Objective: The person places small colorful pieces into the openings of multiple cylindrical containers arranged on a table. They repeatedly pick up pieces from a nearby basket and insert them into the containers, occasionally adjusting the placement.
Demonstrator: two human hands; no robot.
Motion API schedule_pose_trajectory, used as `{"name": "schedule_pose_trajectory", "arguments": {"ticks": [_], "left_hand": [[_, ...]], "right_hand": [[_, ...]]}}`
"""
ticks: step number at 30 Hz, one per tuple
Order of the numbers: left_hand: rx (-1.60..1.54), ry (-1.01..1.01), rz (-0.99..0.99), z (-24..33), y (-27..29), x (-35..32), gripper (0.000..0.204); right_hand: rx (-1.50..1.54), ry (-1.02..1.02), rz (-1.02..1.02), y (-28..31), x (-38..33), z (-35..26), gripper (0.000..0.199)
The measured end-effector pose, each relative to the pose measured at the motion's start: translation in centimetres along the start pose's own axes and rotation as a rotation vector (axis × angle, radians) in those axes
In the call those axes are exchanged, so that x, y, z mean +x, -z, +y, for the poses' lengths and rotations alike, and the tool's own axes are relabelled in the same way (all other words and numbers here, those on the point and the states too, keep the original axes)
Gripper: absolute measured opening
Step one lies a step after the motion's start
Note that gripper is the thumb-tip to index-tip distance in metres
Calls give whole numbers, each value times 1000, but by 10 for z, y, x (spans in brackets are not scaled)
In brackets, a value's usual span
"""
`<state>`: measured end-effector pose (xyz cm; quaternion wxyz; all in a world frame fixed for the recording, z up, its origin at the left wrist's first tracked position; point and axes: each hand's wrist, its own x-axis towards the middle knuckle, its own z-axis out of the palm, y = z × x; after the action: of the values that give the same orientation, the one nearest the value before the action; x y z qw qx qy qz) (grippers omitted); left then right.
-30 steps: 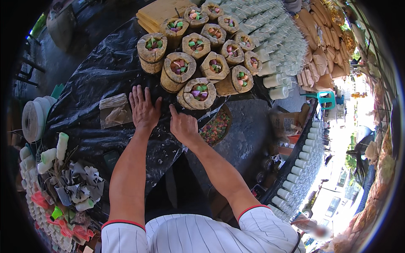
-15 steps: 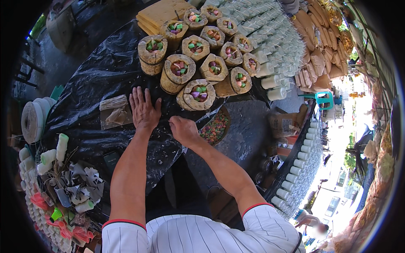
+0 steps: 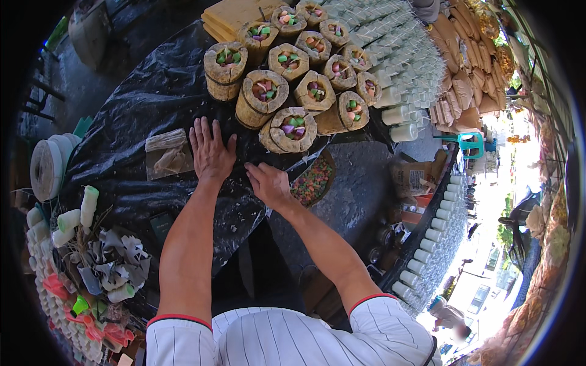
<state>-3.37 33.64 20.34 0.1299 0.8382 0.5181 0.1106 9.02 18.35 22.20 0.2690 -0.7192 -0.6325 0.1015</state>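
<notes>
At the far left we note a roll of white material [image 3: 47, 169] at the table edge, with small white and green tubes [image 3: 89, 206] just below it. Next comes a clear packet [image 3: 168, 154] lying flat on the black plastic sheet [image 3: 134, 116], its long axis running roughly left to right in view, its right end pointing at the left hand. We find the left hand [image 3: 211, 154] pressed palm down on the sheet just right of the packet, fingers spread wide and pointing away from the person; it grips nothing. The right hand [image 3: 268, 184] lies near it on the sheet's edge, fingers curled loosely downward; we cannot tell whether it pinches the plastic. Just beyond both hands stand bamboo cups [image 3: 294, 129] filled with coloured pieces, clustered together. Beside the right hand sits a tray of coloured sweets [image 3: 312, 182]. Farther right, rows of white bottles [image 3: 403, 73] line the stall.
</notes>
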Motion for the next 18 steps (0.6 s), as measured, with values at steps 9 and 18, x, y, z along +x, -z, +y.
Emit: {"name": "schedule_pose_trajectory", "arguments": {"ticks": [9, 18], "left_hand": [[17, -11, 17, -1, -1, 0, 71], [40, -7, 19, 0, 0, -2, 71]], "right_hand": [[29, 75, 128, -9, -11, 8, 25], [34, 92, 116, -6, -9, 3, 23]]}}
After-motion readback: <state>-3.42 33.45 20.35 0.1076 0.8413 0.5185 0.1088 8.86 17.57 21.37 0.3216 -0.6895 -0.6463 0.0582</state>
